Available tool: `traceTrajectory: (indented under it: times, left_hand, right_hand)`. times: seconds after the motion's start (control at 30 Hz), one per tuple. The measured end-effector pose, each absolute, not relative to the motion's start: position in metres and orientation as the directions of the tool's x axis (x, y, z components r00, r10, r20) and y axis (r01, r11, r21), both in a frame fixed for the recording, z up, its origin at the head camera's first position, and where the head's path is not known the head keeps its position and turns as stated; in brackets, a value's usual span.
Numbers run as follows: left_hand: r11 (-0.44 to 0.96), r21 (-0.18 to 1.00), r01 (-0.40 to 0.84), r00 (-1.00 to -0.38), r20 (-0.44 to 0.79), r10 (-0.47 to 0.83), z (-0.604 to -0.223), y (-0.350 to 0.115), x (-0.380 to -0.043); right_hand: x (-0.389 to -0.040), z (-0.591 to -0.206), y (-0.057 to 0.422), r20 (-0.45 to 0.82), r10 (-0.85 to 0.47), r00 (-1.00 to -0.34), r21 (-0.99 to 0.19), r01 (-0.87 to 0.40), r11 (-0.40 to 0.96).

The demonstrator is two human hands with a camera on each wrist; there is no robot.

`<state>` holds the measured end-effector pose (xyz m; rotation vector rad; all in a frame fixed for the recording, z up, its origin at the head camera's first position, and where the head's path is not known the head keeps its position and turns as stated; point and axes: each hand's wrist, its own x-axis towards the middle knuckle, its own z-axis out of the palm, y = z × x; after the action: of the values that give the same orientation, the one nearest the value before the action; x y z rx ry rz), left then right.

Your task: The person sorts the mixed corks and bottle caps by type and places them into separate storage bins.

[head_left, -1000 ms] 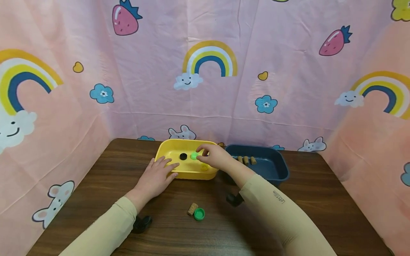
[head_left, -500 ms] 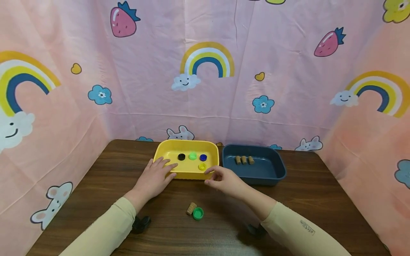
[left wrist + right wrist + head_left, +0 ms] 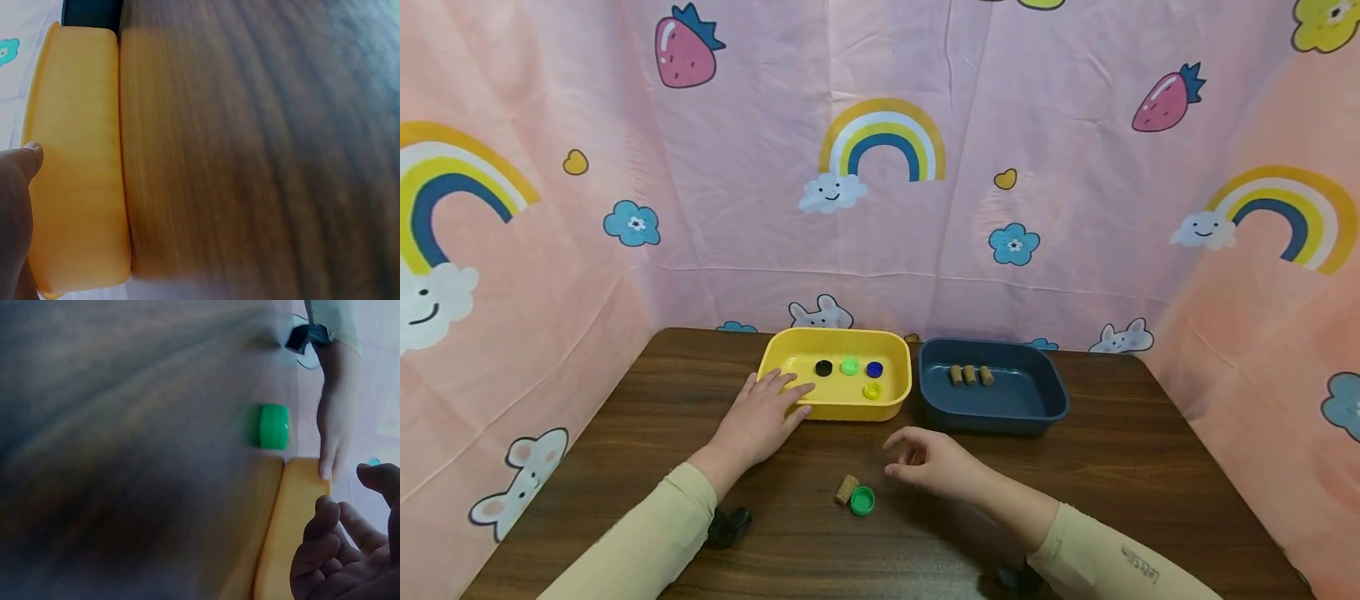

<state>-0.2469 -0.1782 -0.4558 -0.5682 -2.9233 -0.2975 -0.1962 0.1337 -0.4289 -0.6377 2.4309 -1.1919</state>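
I see round green plastic cap point(image 3: 862, 500) and stubby cork point(image 3: 847, 488) touching on wood-grain tabletop point(image 3: 1150, 467). Right hand point(image 3: 936, 464) just beside, fingers loosely curled, empty. Left hand point(image 3: 762, 416) fingers straight against smooth yellow tray point(image 3: 895, 400) front wall.

This looks like a staged recording booth rather than a lived-in room. A pink plastic sheet printed with rainbows, strawberries and bunnies point(image 3: 880, 167) hangs as a three-sided backdrop around a dark wood-grain table point(image 3: 1150, 467), closing it off on the left, back and right.
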Motion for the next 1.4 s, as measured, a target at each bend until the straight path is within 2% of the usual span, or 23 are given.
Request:
traceTrajectory:
  times: [0.17,0.5,0.9,1.4]
  left_hand:
    - [0.910,0.169,0.380,-0.919,0.178,0.351,-0.456,-0.179,-0.247]
    - [0.910,0.171,0.378,-0.920,0.179,0.349,-0.457,-0.179,-0.248]
    - [0.910,0.176,0.377,-0.922,0.171,0.348,-0.457,-0.178,-0.246]
    - [0.911,0.167,0.377,-0.921,0.175,0.349,-0.457,-0.178,-0.248]
  right_hand:
    - [-0.189,-0.434,0.125,-0.160,-0.564,-0.810,-0.758,-0.265,0.596]
    - [-0.180,-0.442,0.104,-0.171,-0.547,-0.820,-0.535,-0.389,0.750]
    - [-0.178,-0.447,0.093,-0.209,-0.534,-0.819,-0.435,-0.412,0.801]
    - [-0.180,-0.448,0.088,-0.185,-0.558,-0.809,-0.354,-0.474,0.806]
